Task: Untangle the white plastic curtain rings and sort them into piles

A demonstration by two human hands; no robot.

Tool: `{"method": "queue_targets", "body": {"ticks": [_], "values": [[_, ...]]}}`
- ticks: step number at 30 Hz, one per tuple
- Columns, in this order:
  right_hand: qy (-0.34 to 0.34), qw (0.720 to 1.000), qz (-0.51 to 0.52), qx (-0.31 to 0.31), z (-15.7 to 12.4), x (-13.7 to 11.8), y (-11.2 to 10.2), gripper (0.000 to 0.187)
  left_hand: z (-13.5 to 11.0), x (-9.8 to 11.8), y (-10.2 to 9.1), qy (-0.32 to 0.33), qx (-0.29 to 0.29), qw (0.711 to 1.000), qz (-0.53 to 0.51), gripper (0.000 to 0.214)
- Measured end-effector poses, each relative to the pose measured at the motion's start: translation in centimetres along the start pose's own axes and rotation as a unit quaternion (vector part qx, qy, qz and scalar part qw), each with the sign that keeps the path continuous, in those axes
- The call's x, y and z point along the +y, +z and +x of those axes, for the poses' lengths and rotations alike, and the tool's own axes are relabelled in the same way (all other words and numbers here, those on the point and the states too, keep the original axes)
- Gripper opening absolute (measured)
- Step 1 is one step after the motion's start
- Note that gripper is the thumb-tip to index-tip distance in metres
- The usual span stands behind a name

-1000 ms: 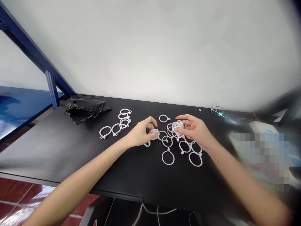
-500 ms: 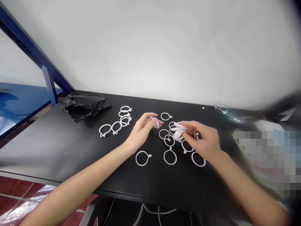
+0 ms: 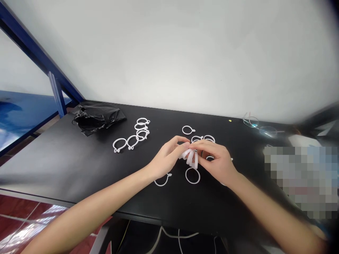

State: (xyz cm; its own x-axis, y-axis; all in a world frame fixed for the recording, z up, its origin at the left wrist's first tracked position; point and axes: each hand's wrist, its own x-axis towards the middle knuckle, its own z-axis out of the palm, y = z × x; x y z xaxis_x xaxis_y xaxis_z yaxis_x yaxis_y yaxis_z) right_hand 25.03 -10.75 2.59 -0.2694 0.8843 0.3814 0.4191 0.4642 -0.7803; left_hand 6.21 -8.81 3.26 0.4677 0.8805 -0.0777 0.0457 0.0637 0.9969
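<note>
Left hand [image 3: 166, 159] and right hand [image 3: 215, 160] brought together above the middle of the black bench [image 3: 60, 165], fingertips meeting on a small stack of white plastic rings [image 3: 191, 157]. Both hands narrowed into a pinch on that stack, left from the left side, right from the right, the rings standing on edge between them, just above the bench top. Directly below, one loose ring [image 3: 192, 175] lying flat; another ring [image 3: 162, 180] half hidden under the left wrist. Further back, a single ring [image 3: 188, 130] and two more [image 3: 203, 138] just beyond the fingertips. Well to the left, a cluster of linked rings [image 3: 132, 135] flat on the bench, and beyond it a crumpled black plastic bag [image 3: 96, 118] near the far corner. At the right far edge, clear glasses [image 3: 258, 126], somewhat blurred.
</note>
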Motion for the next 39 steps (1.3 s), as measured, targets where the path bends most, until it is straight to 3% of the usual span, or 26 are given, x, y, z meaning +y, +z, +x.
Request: {"method": "queue_targets", "body": {"ticks": [6,14,20,27,35,39], "values": [[-0.046,0.998,-0.023,0.028,-0.2,0.0,0.3,0.027,-0.3,0.4,0.4,-0.016,0.021,0.998,-0.052,0.033],[-0.001,0.997,0.026,0.073,-0.5,-0.7,0.3,0.019,0.0,-0.1,0.2,-0.087,-0.018,0.985,-0.15,0.04],[-0.038,0.996,-0.029,0.079,-0.5,-1.0,0.4,0.019,0.0,-0.2,0.0,-0.064,-0.031,0.987,-0.145,0.037],[-0.079,0.988,-0.082,0.108,-1.0,-1.2,1.0,0.024,0.0,-0.2,-0.1,-0.08,-0.066,0.973,-0.209,0.039],[0.011,0.993,0.057,0.099,-1.0,-0.2,0.4,0.007,0.3,-0.7,-0.2,-0.101,-0.065,0.966,-0.229,0.042],[0.067,0.989,0.13,-0.004,-0.5,0.3,-0.4,0.028,0.2,-0.3,-0.6,-0.063,-0.07,0.969,-0.226,0.032]]}}
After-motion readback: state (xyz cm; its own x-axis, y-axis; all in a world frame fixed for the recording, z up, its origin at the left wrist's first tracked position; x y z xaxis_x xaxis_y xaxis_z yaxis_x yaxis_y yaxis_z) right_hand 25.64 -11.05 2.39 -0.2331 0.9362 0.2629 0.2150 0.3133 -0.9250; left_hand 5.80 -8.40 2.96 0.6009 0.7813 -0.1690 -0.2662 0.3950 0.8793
